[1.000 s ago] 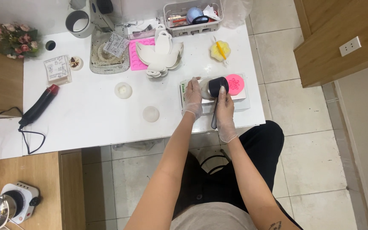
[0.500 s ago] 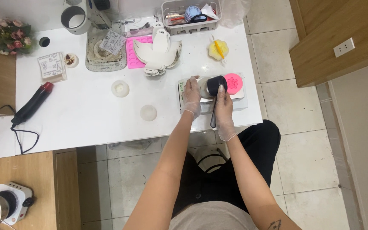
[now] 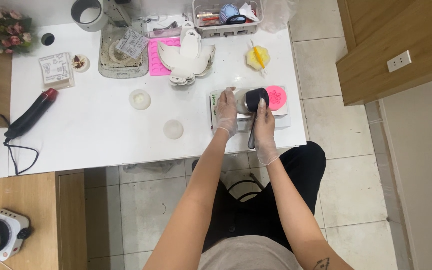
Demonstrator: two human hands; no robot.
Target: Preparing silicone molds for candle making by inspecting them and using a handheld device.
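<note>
Spillage looks the main risk in the head view: the dark metal ladle-cup (image 3: 254,100) is tilted over the round pink silicone mould (image 3: 276,97) near the worktop's (image 3: 91,135) right front corner, so a shaky wrist could send its contents past the soft rim. Right hand (image 3: 264,130), in a thin clear glove, has its grip wrapped round the slim dark handle; left hand (image 3: 225,114) lies spread on the white box (image 3: 286,120) beneath, which might slide on the smooth white surface.
</note>
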